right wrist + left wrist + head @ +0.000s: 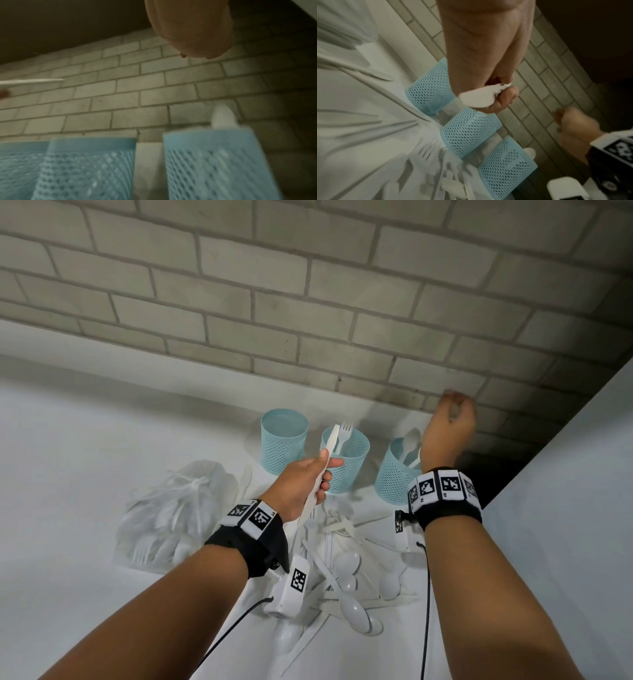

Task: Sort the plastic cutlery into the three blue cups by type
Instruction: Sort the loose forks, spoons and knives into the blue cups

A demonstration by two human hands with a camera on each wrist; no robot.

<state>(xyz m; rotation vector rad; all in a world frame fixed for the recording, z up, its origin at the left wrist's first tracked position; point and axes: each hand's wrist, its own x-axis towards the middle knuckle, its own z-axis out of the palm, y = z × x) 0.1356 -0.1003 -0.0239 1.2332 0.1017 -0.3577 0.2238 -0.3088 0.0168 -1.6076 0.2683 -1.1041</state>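
Observation:
Three blue mesh cups stand in a row by the brick wall. The left cup [284, 440] looks empty, the middle cup [347, 463] holds forks, and the right cup [394, 474] holds spoons [411, 443]. My left hand [318, 474] grips a white plastic knife [334, 436] by its handle, blade up, in front of the middle cup; the handle end [476, 98] shows in the left wrist view. My right hand [448, 422] is raised above the right cup, blurred, fingers loosely curled, with nothing seen in them.
A heap of loose white spoons, knives and forks [342, 570] lies on the white table between my forearms. A clear plastic bag [171, 518] with more cutlery sits to the left. A white panel [565, 508] closes off the right side.

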